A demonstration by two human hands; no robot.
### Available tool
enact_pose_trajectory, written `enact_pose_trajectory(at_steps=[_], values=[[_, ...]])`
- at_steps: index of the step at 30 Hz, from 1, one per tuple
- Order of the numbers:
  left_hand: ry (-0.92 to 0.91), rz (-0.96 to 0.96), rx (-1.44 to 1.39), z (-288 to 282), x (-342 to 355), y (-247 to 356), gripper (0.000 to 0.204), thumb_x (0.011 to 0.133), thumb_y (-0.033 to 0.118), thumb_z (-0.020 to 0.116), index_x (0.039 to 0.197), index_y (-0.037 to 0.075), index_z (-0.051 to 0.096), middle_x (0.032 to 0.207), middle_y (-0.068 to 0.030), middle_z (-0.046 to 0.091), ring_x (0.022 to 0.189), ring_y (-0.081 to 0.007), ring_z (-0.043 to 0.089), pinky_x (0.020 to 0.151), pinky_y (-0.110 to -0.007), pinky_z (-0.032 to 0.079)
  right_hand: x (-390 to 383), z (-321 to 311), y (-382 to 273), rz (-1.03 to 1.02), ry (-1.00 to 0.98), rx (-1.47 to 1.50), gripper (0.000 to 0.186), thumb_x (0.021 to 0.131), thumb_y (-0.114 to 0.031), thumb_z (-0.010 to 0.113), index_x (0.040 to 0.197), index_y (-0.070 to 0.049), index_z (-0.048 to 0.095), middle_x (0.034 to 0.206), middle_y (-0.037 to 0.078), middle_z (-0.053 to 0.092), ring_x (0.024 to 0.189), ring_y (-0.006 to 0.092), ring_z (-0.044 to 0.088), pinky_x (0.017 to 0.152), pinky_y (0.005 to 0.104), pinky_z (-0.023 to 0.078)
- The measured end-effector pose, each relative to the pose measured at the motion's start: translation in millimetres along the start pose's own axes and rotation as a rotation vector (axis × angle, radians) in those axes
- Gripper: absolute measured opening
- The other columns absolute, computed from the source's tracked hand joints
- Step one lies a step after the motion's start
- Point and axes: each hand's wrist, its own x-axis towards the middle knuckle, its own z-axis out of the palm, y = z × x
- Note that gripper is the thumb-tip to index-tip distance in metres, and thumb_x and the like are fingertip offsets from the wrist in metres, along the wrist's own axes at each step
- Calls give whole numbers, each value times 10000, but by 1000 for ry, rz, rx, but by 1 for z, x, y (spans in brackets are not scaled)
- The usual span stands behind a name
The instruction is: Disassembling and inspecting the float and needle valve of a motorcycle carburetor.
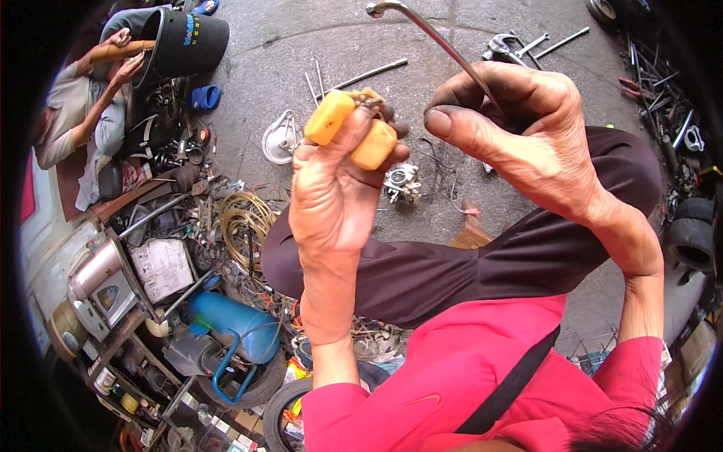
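My left hand (335, 188) is raised with its fingers closed around a carburetor float, which has two yellow blocks (330, 118) joined by a small metal piece. To its right, my right hand (527, 135) is closed around a thin bent metal rod (444, 47). The rod slants up and left and ends in a short, rounded bend; its lower end is hidden in my palm. The two hands are apart. On the ground below and between them lies a silvery carburetor-like part (403, 183). A round pale metal cover (282, 138) lies left of my left hand.
Metal wrenches (369, 73) lie ahead, with more tools (527, 49) at the far right. Coiled tubing (245, 226), a blue compressor tank (237, 324) and shelves crowd the left. Another person (90, 113) works beside a black bucket (192, 45). Tires (691, 233) stand right.
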Motion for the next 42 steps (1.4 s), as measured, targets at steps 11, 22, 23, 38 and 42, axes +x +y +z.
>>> enact_pose_trajectory(at_steps=[11,22,23,38,42], values=[[-47,18,70,-1,0,-12,170,836,40,579,1005,48,571,920,-81,617,811,-195,623,641,-353,553,4,7,8,-212,55,-74,202,739,71,655,936,67,611,847,53,620,785,84,579,706,206,478],[-56,63,54,0,-1,-19,206,810,10,608,1008,52,569,959,-67,613,870,-186,612,715,-345,537,5,7,11,-415,148,-356,169,689,64,669,849,76,615,715,82,601,646,98,566,568,218,447],[-30,80,78,0,-1,-20,222,802,1,617,1012,55,569,966,-61,612,886,-179,607,744,-335,528,6,6,11,-415,148,-355,169,689,64,669,849,76,615,715,82,601,646,98,566,568,218,447],[-47,137,124,-2,-4,-26,259,789,-18,630,1026,70,572,985,-52,614,901,-146,599,770,-296,512,8,7,9,-685,214,-493,206,611,8,718,770,9,588,618,61,546,504,134,502,444,235,362],[-62,151,117,0,-4,-28,254,790,-20,628,1022,68,575,984,-55,616,899,-147,599,773,-297,511,7,6,8,-687,216,-510,204,605,19,713,758,7,580,615,61,542,499,133,497,440,237,362]])
